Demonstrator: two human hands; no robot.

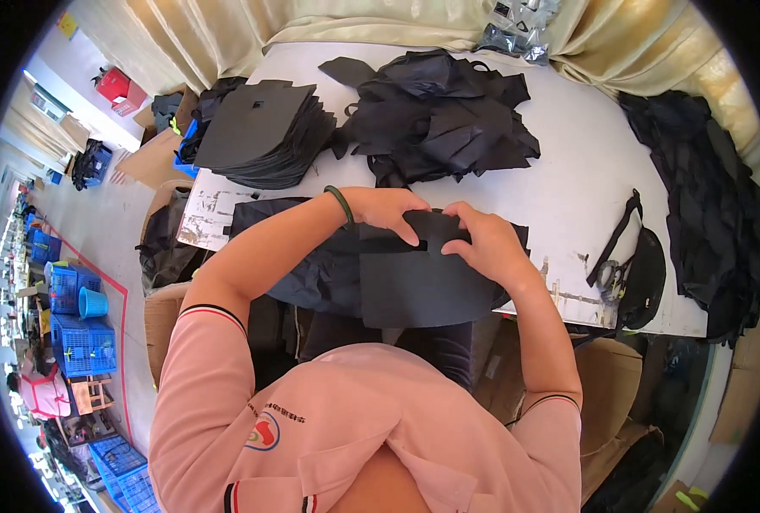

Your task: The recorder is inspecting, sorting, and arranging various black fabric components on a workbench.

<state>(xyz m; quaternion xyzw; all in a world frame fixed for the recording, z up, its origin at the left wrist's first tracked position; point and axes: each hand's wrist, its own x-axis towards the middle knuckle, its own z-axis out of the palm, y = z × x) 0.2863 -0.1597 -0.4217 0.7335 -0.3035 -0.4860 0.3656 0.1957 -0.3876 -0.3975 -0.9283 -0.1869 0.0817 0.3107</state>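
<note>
A stiff black panel (427,291) with a small rectangular slot lies in front of me, overhanging the table's near edge. My left hand (388,212) grips its upper part left of the slot, thumb on top and fingers at the far edge. On the slot's other side, my right hand (489,244) pinches the same panel between thumb and fingers. Beneath the panel and to its left spreads a soft black fabric piece (316,274), partly hidden by my left forearm.
A stack of black panels (256,132) stands at the table's far left. Beside it is a heap of black fabric pieces (448,115). Scissors (608,278) lie by a black pouch (643,278) at right. More black fabric (705,205) hangs over the right edge of the white table (568,188).
</note>
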